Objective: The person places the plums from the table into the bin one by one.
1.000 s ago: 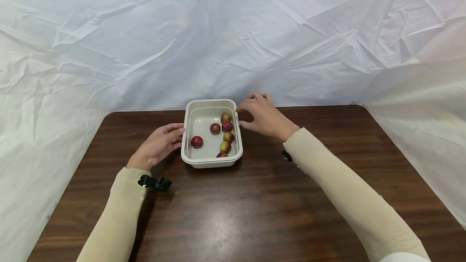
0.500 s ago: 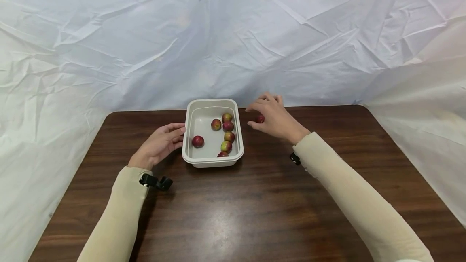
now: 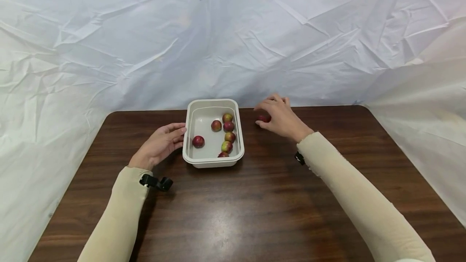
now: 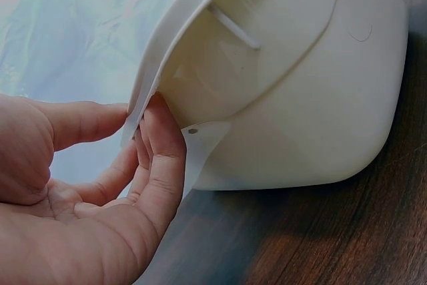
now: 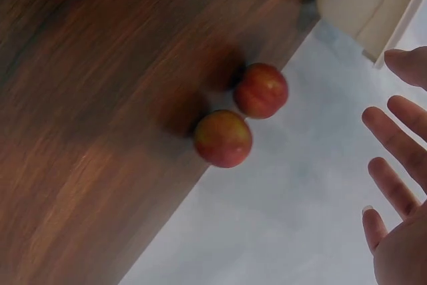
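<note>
A cream plastic tray point(image 3: 186, 132) stands on the dark wooden table and holds several small red-green fruits point(image 3: 228, 136), one of them alone point(image 3: 198, 141) at its left. My left hand point(image 3: 162, 142) rests with straight fingers point(image 4: 163, 145) against the tray's left rim point(image 4: 300, 98). My right hand point(image 3: 271, 112) hovers to the right of the tray, over a red fruit point(image 3: 263, 119) on the table. In the right wrist view two fruits point(image 5: 223, 138) point(image 5: 261, 90) lie side by side at the table's far edge, and my right hand point(image 5: 393, 165) has its fingers spread and holds nothing.
A crumpled white sheet point(image 3: 233, 43) hangs behind the table and drapes down both sides. The table's far edge point(image 3: 320, 106) runs just behind the tray and the loose fruits. A black camera mount point(image 3: 156, 182) sits on my left wrist.
My right hand has moved right, from the tray's right rim to over the loose fruit by the far edge. The left hand and the tray have stayed put.
</note>
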Demonstrator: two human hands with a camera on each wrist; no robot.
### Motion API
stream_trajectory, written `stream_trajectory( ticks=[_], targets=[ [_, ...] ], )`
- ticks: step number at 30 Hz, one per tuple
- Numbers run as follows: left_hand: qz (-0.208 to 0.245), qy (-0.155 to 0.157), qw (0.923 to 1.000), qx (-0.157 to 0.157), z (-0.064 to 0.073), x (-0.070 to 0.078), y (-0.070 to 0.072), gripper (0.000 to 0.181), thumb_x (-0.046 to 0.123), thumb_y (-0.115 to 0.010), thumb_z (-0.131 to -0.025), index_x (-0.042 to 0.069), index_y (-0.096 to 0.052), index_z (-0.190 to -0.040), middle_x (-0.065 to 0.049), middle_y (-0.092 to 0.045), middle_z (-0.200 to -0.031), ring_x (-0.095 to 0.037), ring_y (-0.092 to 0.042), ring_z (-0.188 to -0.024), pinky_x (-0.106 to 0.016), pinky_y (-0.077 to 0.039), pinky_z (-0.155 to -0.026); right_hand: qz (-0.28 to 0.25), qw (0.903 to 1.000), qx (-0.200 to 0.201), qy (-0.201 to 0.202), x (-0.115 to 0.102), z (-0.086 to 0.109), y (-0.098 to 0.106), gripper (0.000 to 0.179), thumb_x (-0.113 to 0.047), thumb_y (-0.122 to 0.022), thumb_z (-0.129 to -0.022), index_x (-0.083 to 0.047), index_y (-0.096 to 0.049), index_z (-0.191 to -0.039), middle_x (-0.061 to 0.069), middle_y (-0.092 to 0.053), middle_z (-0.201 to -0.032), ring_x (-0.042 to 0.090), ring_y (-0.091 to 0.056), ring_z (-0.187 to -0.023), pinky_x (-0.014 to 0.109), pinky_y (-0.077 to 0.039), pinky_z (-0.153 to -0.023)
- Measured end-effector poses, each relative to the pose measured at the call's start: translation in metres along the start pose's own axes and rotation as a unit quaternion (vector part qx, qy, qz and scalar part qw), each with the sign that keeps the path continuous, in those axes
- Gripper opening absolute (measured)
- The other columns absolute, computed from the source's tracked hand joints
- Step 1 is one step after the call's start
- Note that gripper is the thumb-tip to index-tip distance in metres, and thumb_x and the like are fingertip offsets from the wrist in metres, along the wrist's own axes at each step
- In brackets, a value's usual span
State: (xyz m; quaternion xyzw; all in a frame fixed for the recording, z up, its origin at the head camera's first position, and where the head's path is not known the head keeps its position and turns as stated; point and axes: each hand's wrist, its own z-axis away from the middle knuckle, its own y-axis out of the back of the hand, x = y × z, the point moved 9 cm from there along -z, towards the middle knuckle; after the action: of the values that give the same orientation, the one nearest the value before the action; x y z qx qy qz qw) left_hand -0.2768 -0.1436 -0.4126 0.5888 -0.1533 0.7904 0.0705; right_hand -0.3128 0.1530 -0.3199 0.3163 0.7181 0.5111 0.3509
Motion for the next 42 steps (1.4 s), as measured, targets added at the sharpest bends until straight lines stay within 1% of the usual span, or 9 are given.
stream_trajectory(
  ticks=[9, 17, 22, 26, 30, 34, 42],
  targets=[
    [-0.002, 0.002, 1.0000, -0.001, 0.002, 0.000, -0.001, 0.051, 0.023, -0.053, -0.100, 0.000, -0.035, -0.142, -0.012, -0.054, -0.130, -0.019, -0.059, -0.111, -0.026, -0.053, -0.090, -0.002, 0.9997, -0.008, -0.022, 0.018, 0.001, -0.005, 0.036, -0.036, -0.072, -0.086, -0.021, -0.064, -0.118, 0.000, -0.063, -0.124, 0.021, -0.042, -0.118, 0.048, -0.026, -0.092],
    [0.002, 0.000, 1.0000, -0.001, 0.003, 0.001, -0.003, 0.051, 0.021, -0.052, -0.100, -0.001, -0.034, -0.142, -0.010, -0.054, -0.129, -0.019, -0.059, -0.112, -0.025, -0.054, -0.089, -0.005, 0.9989, -0.013, -0.044, 0.030, 0.003, -0.010, 0.038, -0.032, -0.073, -0.086, -0.020, -0.063, -0.120, 0.004, -0.061, -0.128, 0.024, -0.040, -0.119, 0.049, -0.025, -0.092],
    [0.004, -0.001, 1.0000, -0.003, 0.002, 0.001, -0.005, 0.049, 0.020, -0.051, -0.101, -0.001, -0.035, -0.142, -0.010, -0.055, -0.127, -0.018, -0.060, -0.109, -0.025, -0.054, -0.088, -0.002, 0.9981, -0.019, -0.059, 0.041, 0.004, -0.016, 0.039, -0.032, -0.073, -0.086, -0.018, -0.063, -0.121, 0.006, -0.060, -0.130, 0.027, -0.040, -0.120, 0.050, -0.026, -0.092],
    [0.007, -0.002, 1.0000, -0.003, 0.002, 0.001, -0.006, 0.048, 0.020, -0.052, -0.101, -0.001, -0.036, -0.140, -0.010, -0.056, -0.124, -0.017, -0.060, -0.105, -0.025, -0.054, -0.087, -0.002, 0.9976, -0.023, -0.065, 0.050, 0.006, -0.020, 0.040, -0.031, -0.073, -0.085, -0.016, -0.063, -0.121, 0.007, -0.059, -0.131, 0.027, -0.040, -0.120, 0.052, -0.026, -0.092],
    [0.008, -0.002, 1.0000, -0.003, 0.003, 0.002, -0.007, 0.048, 0.021, -0.052, -0.100, 0.000, -0.036, -0.140, -0.010, -0.056, -0.125, -0.017, -0.060, -0.105, -0.025, -0.054, -0.086, -0.004, 0.9971, -0.029, -0.070, 0.057, 0.008, -0.023, 0.043, -0.030, -0.074, -0.085, -0.014, -0.062, -0.122, 0.008, -0.059, -0.131, 0.028, -0.040, -0.120, 0.053, -0.026, -0.093],
    [0.007, -0.001, 1.0000, -0.002, 0.003, 0.002, -0.007, 0.048, 0.021, -0.052, -0.100, -0.001, -0.035, -0.141, -0.011, -0.054, -0.126, -0.017, -0.060, -0.106, -0.025, -0.054, -0.086, -0.007, 0.9958, -0.041, -0.082, 0.062, 0.009, -0.026, 0.044, -0.032, -0.074, -0.085, -0.014, -0.061, -0.124, 0.009, -0.058, -0.132, 0.029, -0.039, -0.120, 0.053, -0.025, -0.093],
    [0.006, 0.004, 1.0000, -0.001, 0.002, 0.000, -0.007, 0.048, 0.022, -0.053, -0.100, 0.001, -0.036, -0.140, -0.012, -0.054, -0.127, -0.018, -0.060, -0.108, -0.025, -0.054, -0.086, -0.012, 0.9915, -0.066, -0.111, 0.069, 0.013, -0.033, 0.045, -0.031, -0.074, -0.085, -0.014, -0.061, -0.124, 0.010, -0.059, -0.132, 0.030, -0.038, -0.120, 0.051, -0.023, -0.088]
  ],
)
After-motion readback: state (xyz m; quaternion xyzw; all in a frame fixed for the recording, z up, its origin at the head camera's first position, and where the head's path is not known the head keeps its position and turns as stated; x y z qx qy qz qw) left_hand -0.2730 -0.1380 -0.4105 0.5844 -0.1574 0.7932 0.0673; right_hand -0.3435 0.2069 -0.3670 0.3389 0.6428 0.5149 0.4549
